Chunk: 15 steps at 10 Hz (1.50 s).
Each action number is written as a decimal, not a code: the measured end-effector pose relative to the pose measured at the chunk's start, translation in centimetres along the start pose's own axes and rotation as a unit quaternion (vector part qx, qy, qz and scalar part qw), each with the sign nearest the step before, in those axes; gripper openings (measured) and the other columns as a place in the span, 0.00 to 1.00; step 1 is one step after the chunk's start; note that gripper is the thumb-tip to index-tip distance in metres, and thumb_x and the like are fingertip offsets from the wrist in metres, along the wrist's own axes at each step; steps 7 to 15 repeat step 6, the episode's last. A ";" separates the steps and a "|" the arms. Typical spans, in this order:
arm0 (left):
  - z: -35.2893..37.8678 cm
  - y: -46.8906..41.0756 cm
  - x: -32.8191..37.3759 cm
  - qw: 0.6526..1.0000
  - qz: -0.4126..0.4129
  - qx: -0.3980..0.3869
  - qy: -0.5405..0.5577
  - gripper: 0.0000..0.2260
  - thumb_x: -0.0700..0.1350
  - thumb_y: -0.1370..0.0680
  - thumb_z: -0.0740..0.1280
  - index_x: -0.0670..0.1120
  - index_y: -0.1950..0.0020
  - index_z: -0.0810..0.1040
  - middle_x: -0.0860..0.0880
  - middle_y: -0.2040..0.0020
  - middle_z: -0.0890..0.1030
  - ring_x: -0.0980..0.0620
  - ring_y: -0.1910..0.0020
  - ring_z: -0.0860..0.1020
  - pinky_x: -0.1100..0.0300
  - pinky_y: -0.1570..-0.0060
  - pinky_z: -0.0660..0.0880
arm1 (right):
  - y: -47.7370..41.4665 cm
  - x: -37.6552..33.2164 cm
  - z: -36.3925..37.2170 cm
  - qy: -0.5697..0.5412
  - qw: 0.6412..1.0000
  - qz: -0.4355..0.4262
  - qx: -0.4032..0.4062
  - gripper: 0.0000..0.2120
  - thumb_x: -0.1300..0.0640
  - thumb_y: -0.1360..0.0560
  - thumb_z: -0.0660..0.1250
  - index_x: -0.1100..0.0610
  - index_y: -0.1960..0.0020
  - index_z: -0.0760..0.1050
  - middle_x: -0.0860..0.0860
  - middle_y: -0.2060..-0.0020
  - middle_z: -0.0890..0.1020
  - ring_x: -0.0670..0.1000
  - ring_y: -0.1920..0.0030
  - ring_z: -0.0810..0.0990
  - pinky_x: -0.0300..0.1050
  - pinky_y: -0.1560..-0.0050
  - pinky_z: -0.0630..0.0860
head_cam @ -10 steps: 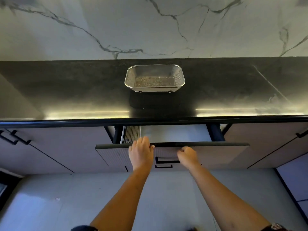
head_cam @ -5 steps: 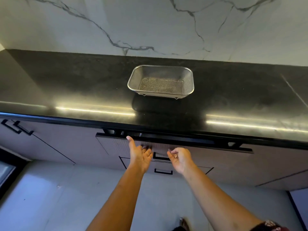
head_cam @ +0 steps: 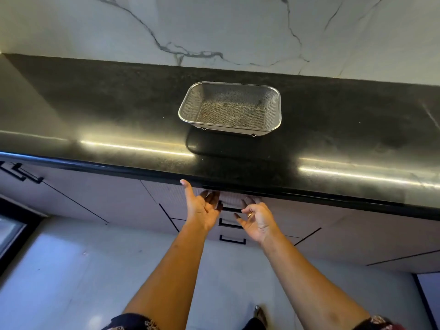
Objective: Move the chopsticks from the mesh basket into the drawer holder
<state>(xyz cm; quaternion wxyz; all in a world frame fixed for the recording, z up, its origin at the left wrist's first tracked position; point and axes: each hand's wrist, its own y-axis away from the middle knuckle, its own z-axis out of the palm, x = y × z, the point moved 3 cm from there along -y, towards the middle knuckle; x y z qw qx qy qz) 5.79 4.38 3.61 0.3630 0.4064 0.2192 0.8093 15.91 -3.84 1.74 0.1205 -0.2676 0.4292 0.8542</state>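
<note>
1. Kitchen, head view, looking down over a dark counter [head_cam: 95, 110] with a marble wall behind it at twelve o'clock.
2. Basket [head_cam: 229, 107]: a steel mesh one, rectangular, upright on the counter just above the picture's centre. Its floor shows bare mesh; no chopsticks lie in it.
3. Chopsticks: not visible anywhere in this view. Neither hand carries any.
4. Drawer [head_cam: 214, 194]: directly below the basket, at six o'clock from it, under the counter's front edge. Its front sits flush or nearly flush with the neighbouring cabinet fronts, so its inside and the holder are hidden.
5. Left hand [head_cam: 202, 208]: palm turned inward, fingers spread loose, thumb pointing up toward the counter edge. It grips nothing; its fingertips reach the drawer front.
6. Right hand [head_cam: 257, 217]: just beside the left, at three o'clock from it, palm inward, fingers relaxed and slightly curled, a ring on one. It too holds nothing and its fingertips are at the drawer front.
7. Further drawer handles [head_cam: 232, 239] stack below the hands at six o'clock.
8. Progress, as a judgement: with the basket bare and the drawer shut, the transfer looks finished; nothing appears left except drawing the hands away.
</note>
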 end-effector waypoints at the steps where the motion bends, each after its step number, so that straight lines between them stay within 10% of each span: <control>1: 0.4 -0.4 0.3 1.000 -0.004 -0.009 -0.016 0.45 0.76 0.31 0.51 0.41 0.30 0.69 0.42 0.36 0.76 0.45 0.36 0.74 0.45 0.29 0.62 | -0.5 0.2 0.6 -0.011 1.000 -0.007 0.004 0.29 0.80 0.29 0.50 0.52 0.42 0.71 0.53 0.36 0.72 0.51 0.34 0.69 0.60 0.38 0.70; 3: 0.5 -0.8 0.9 0.996 -0.052 -0.006 -0.073 0.49 0.79 0.35 0.50 0.43 0.28 0.66 0.44 0.35 0.76 0.45 0.39 0.74 0.42 0.31 0.64 | -0.4 0.5 1.0 0.030 0.999 0.029 -0.001 0.18 0.78 0.27 0.55 0.63 0.42 0.69 0.59 0.33 0.65 0.62 0.32 0.65 0.63 0.34 0.69; 6: -0.8 0.9 3.8 0.970 -0.012 0.169 -0.175 0.43 0.73 0.28 0.48 0.46 0.22 0.50 0.43 0.23 0.57 0.40 0.25 0.59 0.41 0.28 0.60 | 2.0 -2.0 0.2 0.375 0.926 0.038 0.008 0.33 0.61 0.22 0.65 0.54 0.23 0.53 0.52 0.23 0.57 0.56 0.25 0.60 0.53 0.36 0.70; 15: -0.8 0.9 3.8 0.970 -0.012 0.169 -0.175 0.43 0.73 0.28 0.48 0.46 0.22 0.50 0.43 0.23 0.57 0.40 0.25 0.59 0.41 0.28 0.60 | 2.0 -2.0 0.2 0.375 0.926 0.038 0.008 0.33 0.61 0.22 0.65 0.54 0.23 0.53 0.52 0.23 0.57 0.56 0.25 0.60 0.53 0.36 0.70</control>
